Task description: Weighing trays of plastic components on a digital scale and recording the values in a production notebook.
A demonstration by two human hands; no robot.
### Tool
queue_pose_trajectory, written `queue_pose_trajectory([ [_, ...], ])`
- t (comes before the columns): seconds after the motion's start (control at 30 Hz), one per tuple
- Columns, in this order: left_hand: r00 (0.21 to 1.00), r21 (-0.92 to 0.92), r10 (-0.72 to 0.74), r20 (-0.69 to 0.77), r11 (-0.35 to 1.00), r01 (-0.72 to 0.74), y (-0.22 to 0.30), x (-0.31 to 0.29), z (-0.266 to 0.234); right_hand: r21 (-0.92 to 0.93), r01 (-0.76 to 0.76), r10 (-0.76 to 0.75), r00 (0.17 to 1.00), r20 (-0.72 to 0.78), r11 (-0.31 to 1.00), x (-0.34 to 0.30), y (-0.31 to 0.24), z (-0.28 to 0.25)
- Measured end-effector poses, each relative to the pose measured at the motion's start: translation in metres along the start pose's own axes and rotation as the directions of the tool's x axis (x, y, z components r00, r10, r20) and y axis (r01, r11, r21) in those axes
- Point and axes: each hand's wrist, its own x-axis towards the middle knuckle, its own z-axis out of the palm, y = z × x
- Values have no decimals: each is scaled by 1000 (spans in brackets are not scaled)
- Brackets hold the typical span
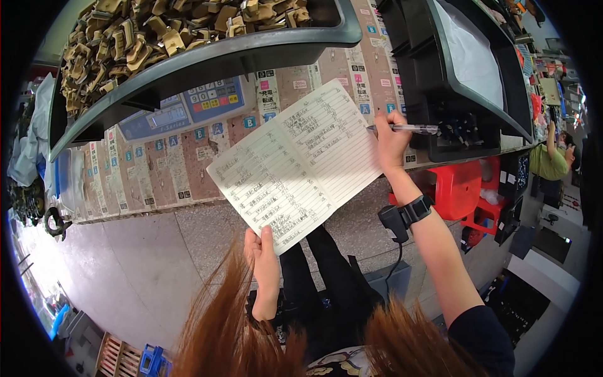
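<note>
A lined notebook (352, 169) lies spread open at a slant, its upper part over the table and its lower corner past the front edge. Handwriting fills much of the left page and the upper part of the right one. My left hand (262, 251) pinches the notebook's lower left corner, thumb on top. At the right page's outer edge, my right hand (392, 141) is closed around a pen (414, 129), its tip pointing left toward the paper. A dark device is strapped on my right wrist, with a cable hanging down.
A large black bin (251, 47) full of small tan pieces stands at the back left, over a blue weighing scale (182, 107). Black trays (440, 69) are stacked at the right. Red plastic stools (455, 188) stand beyond the table edge. Another person (553, 157) is at far right.
</note>
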Motion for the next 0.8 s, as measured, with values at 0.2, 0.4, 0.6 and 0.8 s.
queue_pose_trajectory([
  [0.2, 999, 14, 29, -35, 999, -29, 0, 0, 4, 5, 29, -29, 999, -23, 1000, 0, -3, 2],
  [0.4, 999, 60, -9, -31, 998, 11, 0, 0, -2, 47, 7, -6, 1000, -28, 999, -2, -4, 2],
  [0.6, 999, 81, 6, -40, 997, -3, 0, -2, -2, 45, 114, -116, 991, 61, 993, -15, -26, 10],
  [0.8, 1000, 54, 14, -9, 998, -13, 3, -2, 0, -22, 111, -109, 992, 56, 994, -16, -22, 11],
])
